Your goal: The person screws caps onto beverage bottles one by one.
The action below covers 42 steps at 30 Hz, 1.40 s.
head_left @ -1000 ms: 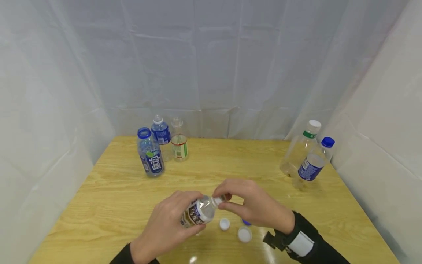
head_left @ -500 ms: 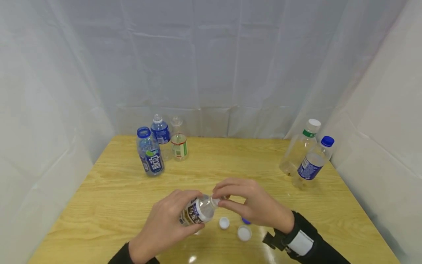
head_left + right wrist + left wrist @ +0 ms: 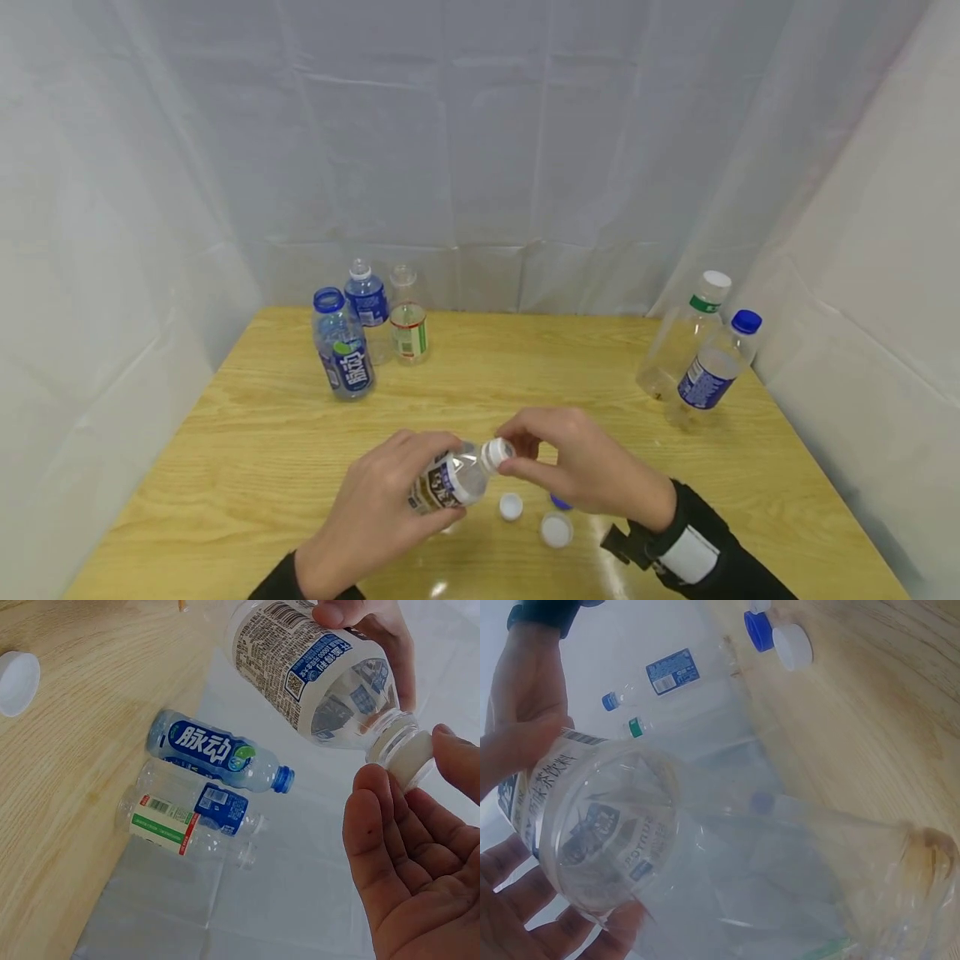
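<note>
Tilted above the table, a clear plastic bottle (image 3: 468,475) with a white, dark-lettered label is gripped round its body by my left hand (image 3: 390,500). Its neck points right and bears a white bottle cap (image 3: 498,452). My right hand (image 3: 573,462) is at this cap, its thumb against one side. In the right wrist view, thumb and forefinger (image 3: 367,787) lie on either side of the cap, and the other fingers curl loosely beneath. The left wrist view looks through the bottle's clear bottom (image 3: 615,825), with the left fingers wrapped round the label.
Loose on the wooden table (image 3: 300,467) lie a small white cap (image 3: 511,507), a larger white cap (image 3: 557,530) and a blue cap (image 3: 560,502). Uncapped bottles, one a blue bottle (image 3: 345,350), stand back left. Two capped bottles, including a blue-capped bottle (image 3: 708,375), stand right.
My right fingers have shifted back and rightward, so the white cap, mostly covered before, now shows on the neck. My left hand and the bottle have barely moved.
</note>
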Tool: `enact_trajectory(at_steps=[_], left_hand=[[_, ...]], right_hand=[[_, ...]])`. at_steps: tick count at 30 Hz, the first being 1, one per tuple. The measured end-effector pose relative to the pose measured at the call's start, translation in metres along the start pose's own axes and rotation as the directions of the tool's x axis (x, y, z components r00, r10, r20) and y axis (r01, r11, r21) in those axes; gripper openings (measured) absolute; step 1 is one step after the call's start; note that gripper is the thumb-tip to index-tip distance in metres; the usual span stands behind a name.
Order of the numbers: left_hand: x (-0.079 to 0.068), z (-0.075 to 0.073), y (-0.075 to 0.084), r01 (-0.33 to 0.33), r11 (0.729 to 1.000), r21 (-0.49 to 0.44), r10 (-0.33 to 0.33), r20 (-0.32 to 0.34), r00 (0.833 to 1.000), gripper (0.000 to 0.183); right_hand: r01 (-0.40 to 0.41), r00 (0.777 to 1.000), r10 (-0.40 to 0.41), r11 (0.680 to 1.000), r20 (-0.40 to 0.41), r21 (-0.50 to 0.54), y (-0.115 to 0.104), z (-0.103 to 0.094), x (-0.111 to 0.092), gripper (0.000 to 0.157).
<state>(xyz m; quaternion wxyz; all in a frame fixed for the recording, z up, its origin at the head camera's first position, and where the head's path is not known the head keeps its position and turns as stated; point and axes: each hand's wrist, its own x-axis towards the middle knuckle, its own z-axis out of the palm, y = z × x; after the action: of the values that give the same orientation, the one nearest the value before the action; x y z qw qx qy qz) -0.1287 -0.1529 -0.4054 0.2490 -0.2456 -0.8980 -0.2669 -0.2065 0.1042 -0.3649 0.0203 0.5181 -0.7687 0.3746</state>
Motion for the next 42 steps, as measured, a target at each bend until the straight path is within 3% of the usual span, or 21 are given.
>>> enact_trajectory(at_steps=[11,23,28,37,42], left_hand=[[0.0002,-0.0017,0.0007,0.04,0.999,-0.028,-0.04,0.025,0.999,0.067],[0.0031,-0.004,-0.003,0.051,0.997,-0.059,-0.049,0.03,0.998,0.07],[0.0026,-0.0038,-0.0031,0.04,0.997,-0.06,-0.037,0.045,0.998,0.069],[0.0027,-0.0019,-0.002,0.03,0.999,-0.037,-0.029,0.025,0.999,0.068],[0.0024,0.0002,-0.0027,0.019,0.999,-0.034,-0.018,0.017,1.0,0.068]], right_hand=[[0.11,0.993,-0.109,0.993,0.045,-0.032,-0.0026,-0.0038,0.0003,0.029],[0.192,0.981,-0.193,0.981,-0.005,-0.026,-0.001,-0.0013,0.0005,0.037],[0.168,0.985,-0.166,0.985,-0.047,0.038,0.001,0.0,0.0008,0.028],[-0.012,0.999,0.012,1.0,-0.032,0.006,-0.001,-0.0005,-0.0011,0.025],[0.005,1.0,-0.005,1.0,-0.004,-0.027,-0.003,-0.0002,-0.0014,0.019]])
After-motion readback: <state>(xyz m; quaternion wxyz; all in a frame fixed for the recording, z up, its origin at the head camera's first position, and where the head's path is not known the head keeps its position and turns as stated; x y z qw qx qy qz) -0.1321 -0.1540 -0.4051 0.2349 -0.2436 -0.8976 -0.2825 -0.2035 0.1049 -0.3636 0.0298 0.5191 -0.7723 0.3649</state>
